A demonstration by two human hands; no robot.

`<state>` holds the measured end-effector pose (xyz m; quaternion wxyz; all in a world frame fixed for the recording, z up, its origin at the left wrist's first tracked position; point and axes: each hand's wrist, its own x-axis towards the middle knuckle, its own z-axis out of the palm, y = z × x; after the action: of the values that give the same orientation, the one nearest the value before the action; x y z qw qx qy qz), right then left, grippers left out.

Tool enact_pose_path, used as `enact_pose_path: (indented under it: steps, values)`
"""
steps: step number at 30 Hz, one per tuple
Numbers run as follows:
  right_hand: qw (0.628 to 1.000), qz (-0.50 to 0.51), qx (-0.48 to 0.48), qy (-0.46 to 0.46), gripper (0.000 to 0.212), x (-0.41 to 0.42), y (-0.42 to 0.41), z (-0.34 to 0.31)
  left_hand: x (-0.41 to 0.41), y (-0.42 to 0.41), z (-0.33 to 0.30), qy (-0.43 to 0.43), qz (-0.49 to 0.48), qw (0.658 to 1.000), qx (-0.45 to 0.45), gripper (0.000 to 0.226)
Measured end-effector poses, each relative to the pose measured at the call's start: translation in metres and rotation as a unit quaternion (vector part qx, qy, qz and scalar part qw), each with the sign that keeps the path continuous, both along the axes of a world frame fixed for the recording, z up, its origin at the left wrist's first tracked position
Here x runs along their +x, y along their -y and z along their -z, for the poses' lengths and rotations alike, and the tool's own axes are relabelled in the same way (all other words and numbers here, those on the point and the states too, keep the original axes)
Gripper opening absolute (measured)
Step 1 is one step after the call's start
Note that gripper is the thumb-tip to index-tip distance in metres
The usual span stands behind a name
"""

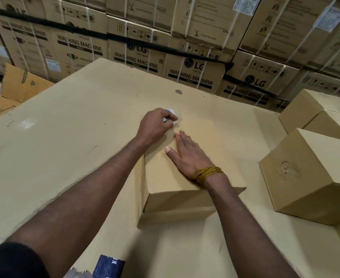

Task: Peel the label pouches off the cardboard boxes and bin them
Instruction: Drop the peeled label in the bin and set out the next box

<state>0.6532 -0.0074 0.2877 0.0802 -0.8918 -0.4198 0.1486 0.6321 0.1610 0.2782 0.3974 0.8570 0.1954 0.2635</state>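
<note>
A plain cardboard box (171,177) lies in front of me on a large cardboard sheet (65,137). At its far end my left hand (155,125) grips a crumpled clear label pouch (174,114), which is lifted partly off the box top. My right hand (187,153) lies flat on the box top with straight fingers, just beside the pouch. A yellow cord is wound round my right wrist.
Two more plain boxes stand at the right, one near (313,177) and one farther back (315,111). A wall of stacked washing machine cartons (137,49) closes the far side. An opened carton (20,85) lies at the far left. A dark blue item (109,266) shows at the bottom edge.
</note>
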Motion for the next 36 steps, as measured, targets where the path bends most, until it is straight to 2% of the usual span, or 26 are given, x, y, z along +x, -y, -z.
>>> enact_pose_path:
  steps: [8,12,16,22,30,36]
  values:
    - [0.999,-0.042,0.002,0.02,0.074,-0.057,0.062,0.001,-0.002,-0.001,0.002,0.01,0.005,1.0,-0.018,0.028]
    - [1.0,-0.026,-0.004,-0.007,0.072,-0.017,0.027,-0.004,0.001,0.001,-0.001,0.005,0.011,1.0,-0.011,0.029]
    - [1.0,-0.001,0.009,0.015,0.074,0.001,0.002,0.003,-0.001,-0.001,0.0,0.006,0.0,1.0,-0.021,0.028]
    - [0.999,-0.035,0.009,0.03,0.073,-0.053,0.062,0.005,-0.003,-0.002,0.005,0.03,0.005,0.998,-0.059,0.027]
    - [1.0,-0.001,0.003,0.005,0.073,0.013,0.001,0.001,0.0,-0.001,0.003,0.012,0.004,0.999,-0.032,0.027]
    - [0.999,-0.037,0.019,0.027,0.072,-0.045,0.051,0.005,-0.003,0.0,0.004,0.016,-0.002,0.999,-0.037,0.028]
